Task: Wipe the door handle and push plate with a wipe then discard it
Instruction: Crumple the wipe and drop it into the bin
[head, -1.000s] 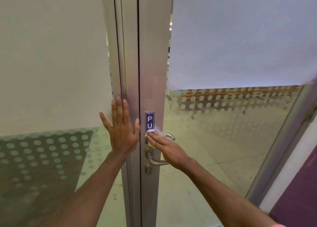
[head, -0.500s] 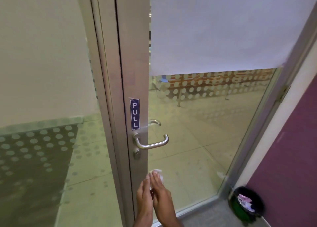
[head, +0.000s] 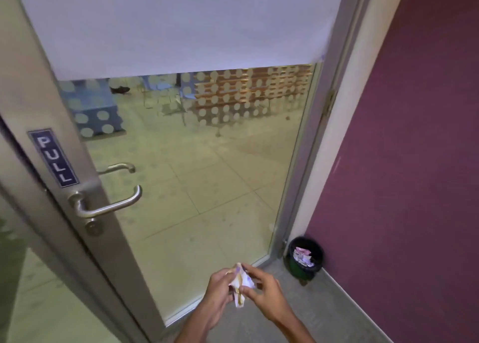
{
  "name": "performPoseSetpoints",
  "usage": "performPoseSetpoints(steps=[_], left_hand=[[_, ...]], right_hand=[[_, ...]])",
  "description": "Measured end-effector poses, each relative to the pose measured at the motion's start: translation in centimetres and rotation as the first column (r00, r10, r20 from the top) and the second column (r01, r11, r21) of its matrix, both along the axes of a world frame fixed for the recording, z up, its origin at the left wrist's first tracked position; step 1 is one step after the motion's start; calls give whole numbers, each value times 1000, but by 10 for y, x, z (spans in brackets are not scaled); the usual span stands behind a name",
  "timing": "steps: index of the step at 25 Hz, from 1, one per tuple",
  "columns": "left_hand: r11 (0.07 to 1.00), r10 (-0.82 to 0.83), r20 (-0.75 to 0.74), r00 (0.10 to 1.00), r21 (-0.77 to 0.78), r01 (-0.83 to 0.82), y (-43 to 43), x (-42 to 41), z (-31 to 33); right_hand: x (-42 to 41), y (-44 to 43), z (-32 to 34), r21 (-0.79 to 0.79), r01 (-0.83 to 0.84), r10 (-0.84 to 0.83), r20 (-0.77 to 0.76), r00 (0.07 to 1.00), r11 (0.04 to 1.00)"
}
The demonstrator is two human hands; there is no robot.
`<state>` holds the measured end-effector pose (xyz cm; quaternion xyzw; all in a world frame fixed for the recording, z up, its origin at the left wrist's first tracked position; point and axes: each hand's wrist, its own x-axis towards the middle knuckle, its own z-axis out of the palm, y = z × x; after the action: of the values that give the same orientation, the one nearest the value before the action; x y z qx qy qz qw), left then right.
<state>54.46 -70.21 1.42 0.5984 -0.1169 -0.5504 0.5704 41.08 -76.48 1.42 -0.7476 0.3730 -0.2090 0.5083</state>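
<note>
Both hands, left hand (head: pixel 216 292) and right hand (head: pixel 267 294), pinch the crumpled wipe (head: pixel 241 285) between their fingers, well apart from the door handle (head: pixel 108 205); bin (head: pixel 305 258) near.

Wall (head: pixel 414 135) purple – sign (head: pixel 53 158) navy, white letters – bin (head: pixel 305 258) black – handle (head: pixel 108 205) silver.

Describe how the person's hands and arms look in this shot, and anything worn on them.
Both forearms are bare to the frame's bottom edge: no sleeves, gloves, watch or bracelet in view. No rings show on the left hand or right hand, though motion blur softens the fingers.
</note>
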Motion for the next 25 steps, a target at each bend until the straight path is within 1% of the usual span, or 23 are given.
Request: performPoseSetpoints(steps=[2, 3, 5, 8, 10, 12, 14, 16, 18, 19, 21, 23, 25], left_hand=[[999, -46, 25, 999, 24, 45, -30, -35, 0], [998, -49, 69, 996, 41, 47, -43, -50, -1], [995, -79, 235, 969, 75, 63, -71, -83, -7], [980, -191, 455, 870, 45, 192, -103, -117, -11], [944, -292, 545, 786, 31, 329, -127, -134, -16], [886, -424, 531, 734, 73, 459, -152, -146, -20], [853, -493, 472, 731, 95, 514, -183, -155, -26], [866, -482, 430, 763, 102, 489, -216, -160, -31], [900, -428, 398, 812, 101, 424, -253, -160, -33], [919, -391, 384, 837, 113, 377, -275, -158, -37], [940, -340, 375, 862, 166, 299, -313, -153, -39], [916, -396, 370, 840, 227, 331, -348, -149, -43], [876, -478, 353, 804, 252, 410, -378, -144, -48]], right_hand=[[-36, -24, -4, 14, 55, -54, -40, 998, 998], [-52, -34, -8, 10, 92, -91, -54, 994, 996], [-85, -51, -12, 3, 188, -187, -82, 979, 982], [-122, -77, -19, 27, 369, -364, -105, 925, 929], [-140, -100, -22, 49, 477, -469, -119, 875, 878], [-150, -122, -22, 47, 529, -522, -109, 846, 848], [-155, -147, -22, 43, 550, -543, -105, 833, 834], [-155, -175, -23, 3, 561, -556, -135, 820, 828], [-150, -208, -24, -78, 547, -552, -173, 816, 833], [-144, -228, -26, -128, 503, -519, -203, 830, 855], [-131, -262, -31, -206, 321, -374, -316, 872, 924], [-120, -294, -40, -238, 199, -284, -409, 867, 951], [-112, -322, -43, -153, 246, -289, -432, 854, 957]])
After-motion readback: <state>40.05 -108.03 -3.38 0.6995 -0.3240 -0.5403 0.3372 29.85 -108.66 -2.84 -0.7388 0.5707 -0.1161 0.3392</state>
